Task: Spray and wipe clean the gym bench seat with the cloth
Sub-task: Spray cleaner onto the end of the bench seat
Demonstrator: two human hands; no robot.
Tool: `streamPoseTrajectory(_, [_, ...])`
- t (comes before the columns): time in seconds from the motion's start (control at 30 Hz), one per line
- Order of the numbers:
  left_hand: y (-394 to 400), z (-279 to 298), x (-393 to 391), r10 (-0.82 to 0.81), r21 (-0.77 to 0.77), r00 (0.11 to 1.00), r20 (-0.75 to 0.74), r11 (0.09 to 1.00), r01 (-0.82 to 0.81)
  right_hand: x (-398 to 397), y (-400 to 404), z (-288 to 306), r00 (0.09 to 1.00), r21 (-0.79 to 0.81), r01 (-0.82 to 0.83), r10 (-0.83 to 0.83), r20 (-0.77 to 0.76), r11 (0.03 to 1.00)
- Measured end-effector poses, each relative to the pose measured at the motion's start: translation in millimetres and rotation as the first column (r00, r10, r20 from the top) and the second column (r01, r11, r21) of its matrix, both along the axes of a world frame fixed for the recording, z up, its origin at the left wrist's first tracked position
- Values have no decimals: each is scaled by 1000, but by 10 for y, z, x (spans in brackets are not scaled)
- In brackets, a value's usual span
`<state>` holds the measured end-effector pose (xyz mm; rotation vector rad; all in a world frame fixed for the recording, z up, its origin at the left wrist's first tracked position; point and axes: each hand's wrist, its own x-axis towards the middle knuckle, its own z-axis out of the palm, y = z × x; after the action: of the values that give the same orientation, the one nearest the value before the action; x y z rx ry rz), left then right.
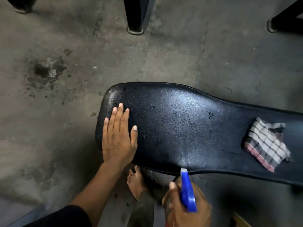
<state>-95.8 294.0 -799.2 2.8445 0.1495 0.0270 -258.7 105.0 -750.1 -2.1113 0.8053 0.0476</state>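
Note:
The black padded bench seat runs from the centre to the right edge, its surface shiny and speckled with droplets. My left hand lies flat with straight fingers on the seat's wide left end. My right hand grips a spray bottle with a blue trigger head, its nozzle pointing at the seat's near edge. A folded checked cloth lies on the narrower right part of the seat, apart from both hands.
Grey concrete floor with a dark wet stain at the left. Black equipment legs stand at the top centre, with more at the top corners. A bare foot rests on the floor below the seat's near edge.

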Motion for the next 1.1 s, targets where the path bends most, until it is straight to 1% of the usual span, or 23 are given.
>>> streamPoseTrajectory(0.1, [33,-42,-3,-18,3,1000,23,1000,18,1,-217,39,995,-68,97,-97,0,993])
streamPoseTrajectory(0.2, [35,-102,-12,-26,22,999,43,999,25,74,-515,9,971,-142,240,-237,40,960])
streamPoseTrajectory(0.3, [17,-109,3,-21,15,1000,20,1000,20,141,-736,0,955,-141,292,-283,85,946])
streamPoseTrajectory(0.37, [5,-104,6,-17,20,1000,20,1000,17,186,-788,5,965,-109,242,-226,135,964])
streamPoseTrajectory(0.47, [-5,-117,0,-13,32,999,39,999,12,299,-723,8,979,-60,102,-90,183,993])
streamPoseTrajectory(0.57, [-15,-132,-18,-9,46,999,53,999,7,434,-557,32,978,-55,-55,65,197,997])
streamPoseTrajectory(0.63, [-29,-122,-17,-2,59,999,50,998,-1,522,-392,68,969,-15,-123,123,215,992])
streamPoseTrajectory(0.8, [-39,-100,-1,1,70,999,54,998,-5,680,-9,154,925,109,-296,257,281,949])
streamPoseTrajectory(1.0, [-18,-96,0,-1,58,999,36,998,-1,783,196,168,887,174,-432,382,260,885])
streamPoseTrajectory(1.1, [-12,-89,1,-6,51,1000,30,999,4,770,255,157,853,151,-498,452,261,854])
